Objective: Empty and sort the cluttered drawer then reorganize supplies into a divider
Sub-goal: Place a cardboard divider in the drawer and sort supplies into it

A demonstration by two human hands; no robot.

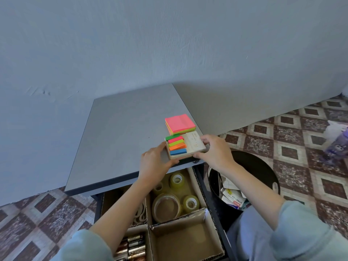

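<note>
The left hand [156, 162] and right hand [214, 149] curl their fingers round the sticky tab pad [190, 146], holding its side edges, at the tabletop's [122, 129] near right corner. It looks light and stiff, but the tabs could bend.

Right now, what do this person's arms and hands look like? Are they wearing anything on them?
Both are bare: the left hand and the right hand show no gloves, rings or watch. The forearms are uncovered too. The left sleeve and the right sleeve are a soft, pale blue-grey fabric that ends near the elbow.
</note>
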